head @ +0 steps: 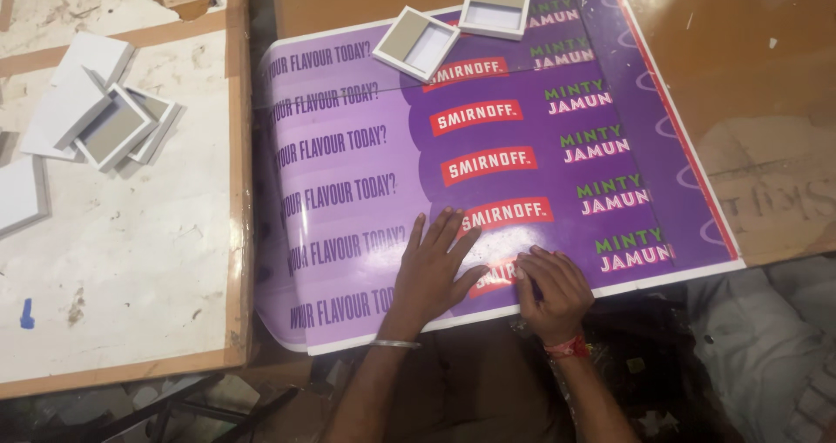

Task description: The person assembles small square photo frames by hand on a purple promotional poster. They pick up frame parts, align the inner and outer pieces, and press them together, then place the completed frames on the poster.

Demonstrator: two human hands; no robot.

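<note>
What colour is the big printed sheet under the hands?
Mostly purple, with red label shapes and a white border: the printed sheet, seen in the head view.

Two bare forearms, no sleeves. The left hand (433,273) has a thin silver bangle (394,344) at its wrist; the right hand (552,290) has a red thread band (567,348) at its wrist.

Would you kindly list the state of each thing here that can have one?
Purple printed sheet: lying flat, left edge curling up.
Left hand: open, pressed flat on the sheet.
Right hand: curled, fingertips on the sheet's near edge.
Two shallow white trays: open side up, on the sheet's far end.
White box pieces: piled loosely on the left board.
</note>
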